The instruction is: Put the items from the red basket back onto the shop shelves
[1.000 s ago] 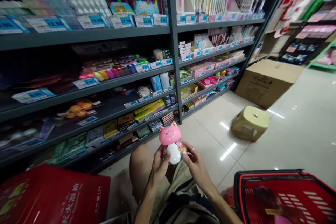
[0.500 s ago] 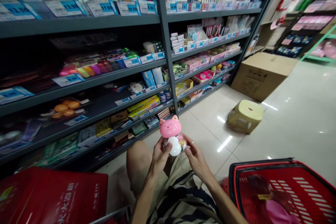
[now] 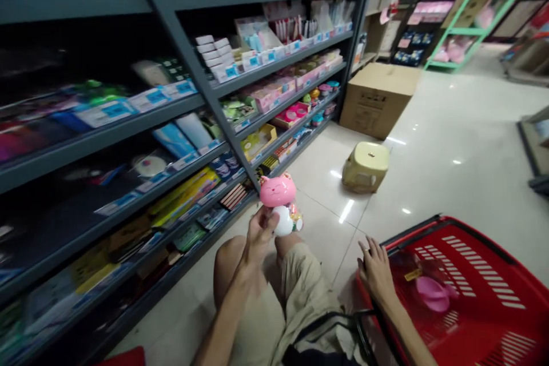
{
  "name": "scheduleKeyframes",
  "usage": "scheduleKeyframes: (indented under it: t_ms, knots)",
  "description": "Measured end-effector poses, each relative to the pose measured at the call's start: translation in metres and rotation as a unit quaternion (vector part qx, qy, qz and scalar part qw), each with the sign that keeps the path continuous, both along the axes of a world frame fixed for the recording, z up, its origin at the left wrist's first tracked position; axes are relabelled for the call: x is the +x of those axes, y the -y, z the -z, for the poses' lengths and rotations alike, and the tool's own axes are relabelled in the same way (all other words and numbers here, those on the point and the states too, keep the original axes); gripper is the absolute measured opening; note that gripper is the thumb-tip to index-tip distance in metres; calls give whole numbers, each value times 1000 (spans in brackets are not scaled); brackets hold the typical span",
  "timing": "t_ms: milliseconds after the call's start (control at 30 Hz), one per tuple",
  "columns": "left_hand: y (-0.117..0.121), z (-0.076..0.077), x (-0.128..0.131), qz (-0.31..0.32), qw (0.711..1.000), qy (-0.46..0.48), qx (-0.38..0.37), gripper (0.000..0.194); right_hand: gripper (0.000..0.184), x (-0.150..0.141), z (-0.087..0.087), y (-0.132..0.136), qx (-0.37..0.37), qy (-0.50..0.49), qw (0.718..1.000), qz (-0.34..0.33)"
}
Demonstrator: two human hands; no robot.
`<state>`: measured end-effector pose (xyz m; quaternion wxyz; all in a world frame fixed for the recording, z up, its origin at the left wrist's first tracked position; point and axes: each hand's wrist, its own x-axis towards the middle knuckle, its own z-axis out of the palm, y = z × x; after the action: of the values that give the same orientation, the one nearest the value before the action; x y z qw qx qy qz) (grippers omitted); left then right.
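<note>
In front of my knees my left hand (image 3: 258, 235) is closed around a cat-shaped jar (image 3: 278, 192). Its head is pink and glossy, with a smiling face. Below sits a clear body with a white belly, and something colourful shows inside. My right hand (image 3: 377, 269) is off the jar, fingers stretched out and slightly apart, at the left side of the red shopping basket (image 3: 484, 240). It appears to touch the rim, though I cannot tell how firmly. Inside the basket lies a pink object (image 3: 433, 293) in clear packaging with a small yellow label.
Shelves (image 3: 274, 88) of stationery run along the left. Beyond my knees a pale yellow stool (image 3: 366, 166) stands on the tiled floor, with a large cardboard box (image 3: 377, 100) behind it. Farther back is a green rack (image 3: 463, 31).
My right hand has let go of the cat jar and moved right to the basket. My left hand keeps hold of the jar. The view has turned to the right.
</note>
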<state>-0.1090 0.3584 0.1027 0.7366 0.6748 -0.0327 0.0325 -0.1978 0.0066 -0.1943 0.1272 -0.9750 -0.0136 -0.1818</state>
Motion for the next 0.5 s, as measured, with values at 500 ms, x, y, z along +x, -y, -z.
scheduleKeyframes:
  t_ms: [500]
  knots:
    - [-45,26,136,-142,973,-183,-10,86,42,-16,47,133,-24,-28,996,87]
